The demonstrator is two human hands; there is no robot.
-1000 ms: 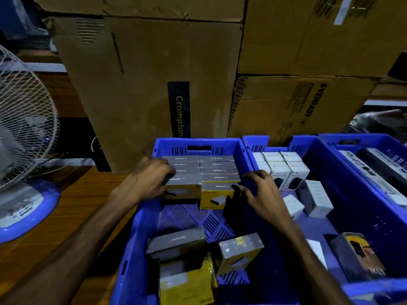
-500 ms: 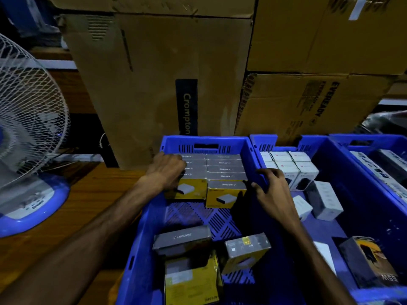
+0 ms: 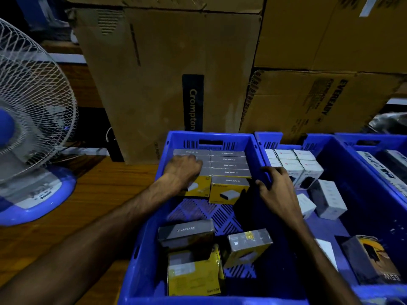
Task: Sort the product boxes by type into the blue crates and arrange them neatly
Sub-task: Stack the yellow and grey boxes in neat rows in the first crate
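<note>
Two neat rows of grey-and-yellow Lapcare boxes (image 3: 229, 172) fill the far end of the left blue crate (image 3: 149, 238). My left hand (image 3: 184, 169) lies flat on top of the left row, pressing on it. My right hand (image 3: 275, 188) rests with spread fingers on the crate's right wall, beside the front box (image 3: 229, 190) of the right row. Three loose Lapcare boxes (image 3: 187, 233) lie untidily at the crate's near end. The middle blue crate (image 3: 343, 172) holds white boxes (image 3: 293, 164) in rows at the far end, with loose ones nearer.
A dark yellow-printed box (image 3: 372, 258) lies in the middle crate's near right corner. A third blue crate (image 3: 374, 139) with long boxes is at far right. Big cardboard cartons (image 3: 167, 73) stand behind the crates. A white-and-blue table fan (image 3: 28, 128) stands on the wooden table (image 3: 88, 205) at left.
My left hand has slid further back along the top of the left row. My right hand has shifted a little from the front box onto the crate's wall.
</note>
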